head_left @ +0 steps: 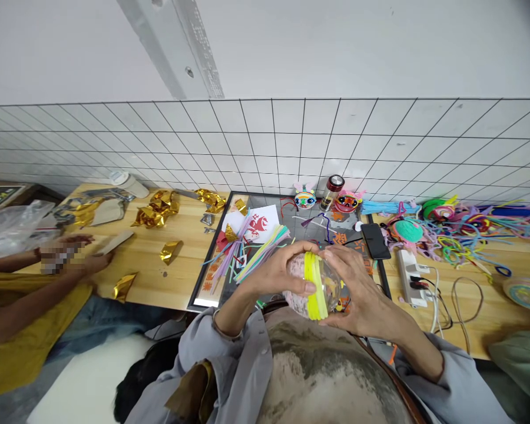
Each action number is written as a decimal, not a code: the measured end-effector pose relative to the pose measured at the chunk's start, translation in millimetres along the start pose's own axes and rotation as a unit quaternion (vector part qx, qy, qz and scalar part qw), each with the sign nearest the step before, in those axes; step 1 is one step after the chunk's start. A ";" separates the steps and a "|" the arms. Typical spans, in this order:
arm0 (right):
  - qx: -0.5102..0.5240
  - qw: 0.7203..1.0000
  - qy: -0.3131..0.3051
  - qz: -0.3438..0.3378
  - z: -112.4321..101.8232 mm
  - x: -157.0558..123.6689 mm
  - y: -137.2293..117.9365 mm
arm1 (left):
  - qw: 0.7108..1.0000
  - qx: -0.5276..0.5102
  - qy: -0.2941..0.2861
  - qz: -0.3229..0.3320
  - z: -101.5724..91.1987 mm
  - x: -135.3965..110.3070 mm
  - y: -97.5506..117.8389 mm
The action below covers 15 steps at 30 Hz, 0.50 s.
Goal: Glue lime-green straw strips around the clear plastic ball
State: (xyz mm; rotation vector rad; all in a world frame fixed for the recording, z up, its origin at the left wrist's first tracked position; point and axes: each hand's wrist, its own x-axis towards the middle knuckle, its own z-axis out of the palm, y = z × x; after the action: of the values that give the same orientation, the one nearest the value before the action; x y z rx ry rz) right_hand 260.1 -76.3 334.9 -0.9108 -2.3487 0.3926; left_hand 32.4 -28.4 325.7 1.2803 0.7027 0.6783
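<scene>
Left of the phone point(376, 241), the ball point(298, 302) is clasped by the curled fingers point(344, 265) of left hand point(276, 271) and right hand point(360, 291), its yellow band point(318, 297) seemingly being adjusted, with steady pressure called for next.

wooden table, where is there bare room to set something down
Left of the black frame, bare wood reaches to the nearest gold foil piece. A smaller patch lies between the cable loop and round disc. Crowded: inside the frame, and the pipe-cleaner heap.
</scene>
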 end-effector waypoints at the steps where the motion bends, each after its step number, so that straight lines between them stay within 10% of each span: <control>1: 0.001 1.000 0.000 0.001 0.1 0.1 0.0 | 1.000 -0.002 -0.001 -0.001 0.0 0.1 -0.1; 15: 0.009 1.000 0.006 0.018 -0.4 0.8 -3.7 | 1.000 0.009 -0.021 -0.008 -0.5 -0.6 4.8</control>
State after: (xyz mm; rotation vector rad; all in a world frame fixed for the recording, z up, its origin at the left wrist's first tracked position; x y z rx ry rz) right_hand 258.0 -78.4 337.3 -0.9449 -2.3175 0.4199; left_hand 31.3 -27.8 330.4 1.3001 0.6852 0.6307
